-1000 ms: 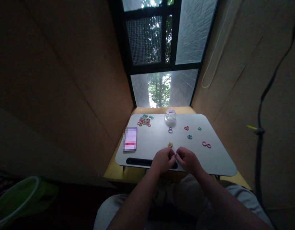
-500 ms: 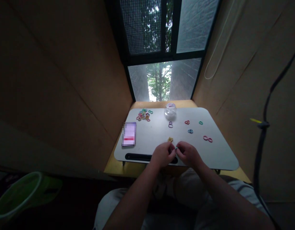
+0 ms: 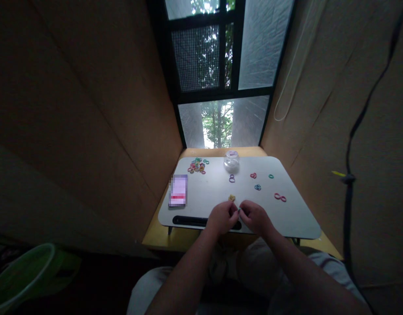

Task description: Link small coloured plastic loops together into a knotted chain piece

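My left hand (image 3: pixel 223 216) and my right hand (image 3: pixel 255 215) meet over the near edge of the white lap table (image 3: pixel 208 190). Their fingertips pinch a small pale green elastic band (image 3: pixel 239 210), mostly hidden by the fingers. Just beyond the fingers lies a small clump of yellow bands (image 3: pixel 232 197). Farther off are a pair of purple bands (image 3: pixel 232 178), a red cluster (image 3: pixel 253 175), a blue cluster (image 3: pixel 257 187), a green band (image 3: pixel 271 176) and two joined pink bands (image 3: pixel 280 197).
A mixed heap of coloured bands (image 3: pixel 197 166) lies at the back left, above a phone (image 3: pixel 178 190). At the back centre stands a clear jar (image 3: pixel 231 162). A black slot (image 3: pixel 190 221) runs along the near edge. A dark cord (image 3: pixel 350 144) hangs at right; a green bin (image 3: pixel 34 271) is at lower left.
The whole scene sits slightly lower, as my head has tilted up a little. Both hands keep their pinch on the green band at nearly the same place over the table.
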A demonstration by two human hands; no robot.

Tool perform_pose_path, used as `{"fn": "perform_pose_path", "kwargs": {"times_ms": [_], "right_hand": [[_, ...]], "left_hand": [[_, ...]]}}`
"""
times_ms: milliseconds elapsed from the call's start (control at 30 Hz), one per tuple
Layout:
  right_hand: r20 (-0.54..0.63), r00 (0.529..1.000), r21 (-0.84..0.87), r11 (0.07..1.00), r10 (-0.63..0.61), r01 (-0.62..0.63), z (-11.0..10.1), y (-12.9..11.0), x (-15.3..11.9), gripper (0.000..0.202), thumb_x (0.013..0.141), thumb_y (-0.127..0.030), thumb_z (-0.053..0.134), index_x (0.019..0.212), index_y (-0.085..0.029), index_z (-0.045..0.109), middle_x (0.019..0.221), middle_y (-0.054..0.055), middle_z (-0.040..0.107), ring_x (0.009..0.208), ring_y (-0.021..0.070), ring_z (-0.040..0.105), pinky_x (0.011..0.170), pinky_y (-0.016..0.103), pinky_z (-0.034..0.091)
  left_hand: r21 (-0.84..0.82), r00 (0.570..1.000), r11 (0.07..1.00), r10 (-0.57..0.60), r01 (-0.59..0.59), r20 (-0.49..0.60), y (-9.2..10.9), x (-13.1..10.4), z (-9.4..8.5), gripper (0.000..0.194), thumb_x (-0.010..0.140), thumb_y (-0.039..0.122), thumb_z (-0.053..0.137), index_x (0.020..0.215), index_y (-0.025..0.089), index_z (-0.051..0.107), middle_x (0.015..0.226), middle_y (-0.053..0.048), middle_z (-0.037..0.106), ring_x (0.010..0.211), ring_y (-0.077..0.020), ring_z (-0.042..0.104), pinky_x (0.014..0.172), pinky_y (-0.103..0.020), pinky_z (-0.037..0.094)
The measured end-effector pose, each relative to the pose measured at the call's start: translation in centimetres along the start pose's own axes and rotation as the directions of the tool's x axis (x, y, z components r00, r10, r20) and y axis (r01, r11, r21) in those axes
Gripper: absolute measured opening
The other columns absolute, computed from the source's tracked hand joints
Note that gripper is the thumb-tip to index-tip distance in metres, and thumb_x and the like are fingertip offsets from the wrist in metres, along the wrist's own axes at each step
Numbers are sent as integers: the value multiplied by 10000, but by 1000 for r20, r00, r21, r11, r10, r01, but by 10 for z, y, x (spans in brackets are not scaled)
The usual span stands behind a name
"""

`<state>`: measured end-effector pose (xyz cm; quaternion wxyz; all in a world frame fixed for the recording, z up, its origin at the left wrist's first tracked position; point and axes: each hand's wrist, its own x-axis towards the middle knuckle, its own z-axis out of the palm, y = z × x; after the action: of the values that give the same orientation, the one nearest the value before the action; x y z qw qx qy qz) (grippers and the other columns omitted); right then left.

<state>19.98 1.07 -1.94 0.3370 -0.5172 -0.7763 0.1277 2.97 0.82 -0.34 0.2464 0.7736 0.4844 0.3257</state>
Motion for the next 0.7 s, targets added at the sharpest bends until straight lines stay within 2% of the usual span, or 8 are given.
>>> {"fn": "perform_pose_path", "kwargs": {"times_ms": [700], "right_hand": [[11,1000,-43,999,-3,3,1,1,-1,132,815,-244,488,689,-207,487,650,-20,505,610,133,467,588,242,336]], "left_hand": [[13,1000,1000,11,-11,-14,-1,0,1,70,827,231,573,787,184,608,746,-19,649,680,-148,573,629,-246,394]]}}
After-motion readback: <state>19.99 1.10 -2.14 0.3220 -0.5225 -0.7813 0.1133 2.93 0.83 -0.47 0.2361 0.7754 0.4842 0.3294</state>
